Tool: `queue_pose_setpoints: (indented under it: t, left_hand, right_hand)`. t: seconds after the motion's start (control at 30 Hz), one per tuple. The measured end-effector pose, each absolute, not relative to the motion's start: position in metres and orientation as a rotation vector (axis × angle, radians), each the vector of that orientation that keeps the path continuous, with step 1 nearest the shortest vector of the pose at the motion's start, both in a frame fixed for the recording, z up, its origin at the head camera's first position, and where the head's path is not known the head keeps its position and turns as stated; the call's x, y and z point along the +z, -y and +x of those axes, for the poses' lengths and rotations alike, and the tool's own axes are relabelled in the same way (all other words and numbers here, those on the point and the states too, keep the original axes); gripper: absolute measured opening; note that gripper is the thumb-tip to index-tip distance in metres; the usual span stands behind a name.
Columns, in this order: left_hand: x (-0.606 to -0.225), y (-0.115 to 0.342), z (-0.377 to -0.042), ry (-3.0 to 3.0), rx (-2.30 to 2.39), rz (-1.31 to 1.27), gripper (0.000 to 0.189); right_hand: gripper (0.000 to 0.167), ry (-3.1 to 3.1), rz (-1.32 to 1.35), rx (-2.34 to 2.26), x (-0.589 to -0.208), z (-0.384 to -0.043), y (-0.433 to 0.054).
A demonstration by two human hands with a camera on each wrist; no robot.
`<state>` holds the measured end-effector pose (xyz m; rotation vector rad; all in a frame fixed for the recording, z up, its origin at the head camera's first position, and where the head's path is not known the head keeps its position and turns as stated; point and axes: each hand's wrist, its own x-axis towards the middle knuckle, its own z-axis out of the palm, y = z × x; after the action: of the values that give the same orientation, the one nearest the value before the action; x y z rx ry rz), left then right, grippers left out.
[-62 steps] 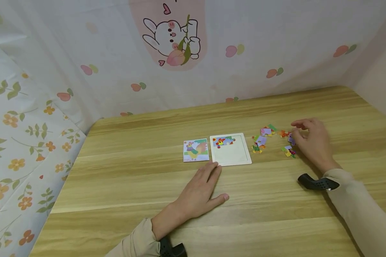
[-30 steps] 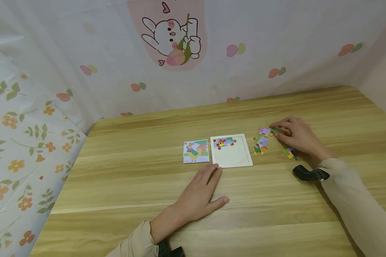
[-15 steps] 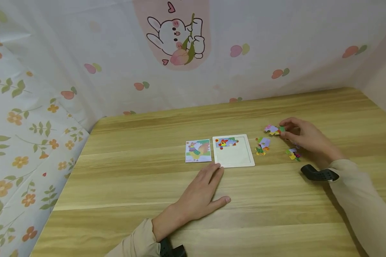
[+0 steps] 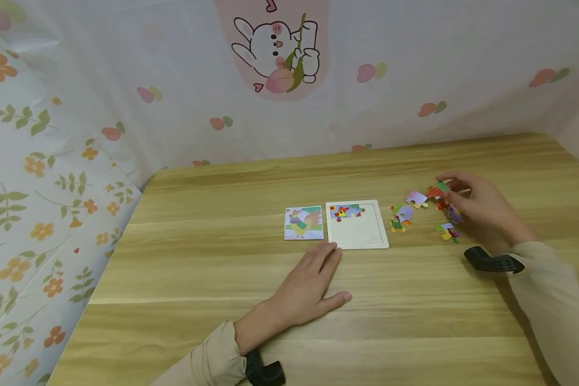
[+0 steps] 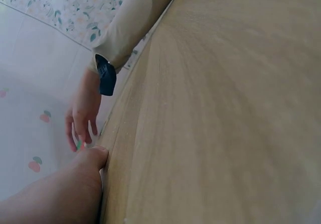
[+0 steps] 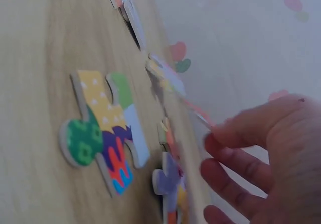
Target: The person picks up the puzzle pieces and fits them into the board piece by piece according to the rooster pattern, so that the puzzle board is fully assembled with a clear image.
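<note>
My right hand (image 4: 487, 206) pinches a red and green puzzle piece (image 4: 436, 191) between thumb and fingertips, over the right of the table. In the right wrist view that held piece (image 6: 199, 116) shows nearly edge-on, tilted up from the wood. Loose around it lie several jigsaw pieces, among them a lilac one (image 4: 416, 199) and a yellow, green and purple one (image 6: 108, 128). My left hand (image 4: 299, 292) lies flat with fingers spread, its fingertips at the lower edge of a white puzzle tray (image 4: 359, 233). Joined pieces (image 4: 349, 211) fill the tray's upper left.
A square picture card (image 4: 303, 223) of a colourful hen lies just left of the tray. A printed curtain (image 4: 395, 128) hangs along the table's back edge. Black wrist cameras (image 4: 493, 262) sit on both cuffs.
My right hand went from the far-right pieces to the red and green piece, took hold of it and drew it slightly right, away from the lilac one. My left hand stayed put.
</note>
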<state>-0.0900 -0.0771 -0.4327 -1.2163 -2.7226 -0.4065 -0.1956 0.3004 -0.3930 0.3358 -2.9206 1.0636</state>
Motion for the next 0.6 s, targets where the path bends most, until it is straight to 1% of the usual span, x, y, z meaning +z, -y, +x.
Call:
queue_pose_setpoints:
  t: [0.13, 0.23, 0.4, 0.6]
  left_hand:
    - [-0.433, 0.077, -0.090, 2.717, -0.414, -1.222, 0.073]
    - [-0.432, 0.076, -0.090, 2.716, -0.412, -1.225, 0.073]
    - [-0.432, 0.077, -0.090, 2.718, -0.406, -1.225, 0.073]
    - [-0.431, 0.076, -0.090, 2.736, -0.402, -1.218, 0.073]
  right_hand:
    - [0.039, 2.875, 0.280, 1.047, -0.388, -0.193, -0.299]
    - [0.039, 2.848, 0.301, 1.051, -0.382, -0.191, -0.293]
    - [0.036, 2.805, 0.423, 1.056, -0.370, -0.187, -0.271]
    - [0.038, 2.779, 0.561, 1.113, -0.362, -0.185, -0.241]
